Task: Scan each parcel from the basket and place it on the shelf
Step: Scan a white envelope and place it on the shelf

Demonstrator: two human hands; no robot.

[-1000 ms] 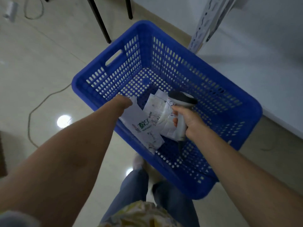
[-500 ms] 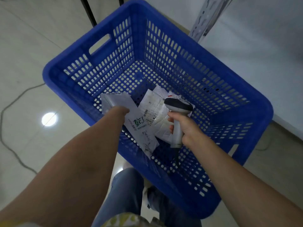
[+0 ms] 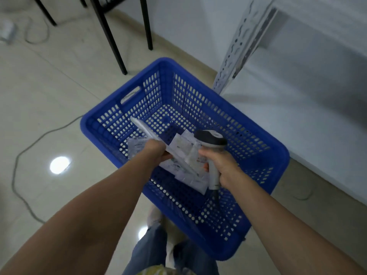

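Cable [image 3: 17,161]: a thin grey line on the tiled floor, well left of the basket.
Table legs [image 3: 111,36]: thin and black, on the floor beyond the basket's far corner.
Basket [image 3: 111,102]: blue plastic with perforated walls and a handle slot. It sits on the floor in front of the person's jeans [image 3: 147,251].
Held parcel [image 3: 143,130]: a flat white mailer, over the basket's left half. It is tilted so mostly its thin edge shows, and its far end points toward the handle slot.
Left hand [image 3: 156,149]: inside the basket by its near-left wall, fingers and thumb curled round the held parcel.
Loose parcels [image 3: 182,144]: white packets with printed labels on the basket floor. They overlap under and between the two hands, and the print is too blurred to read.
Scanner [image 3: 210,139]: a grey handheld unit with a dark head, above the loose parcels in the middle of the basket.
Right hand [image 3: 220,163]: wrapped round the scanner's handle, over the basket's near-right part.
Shelf post [image 3: 238,46]: slotted grey metal, rising just behind the basket's far-right wall.
Shelf [image 3: 317,116]: a white board, right of the basket.
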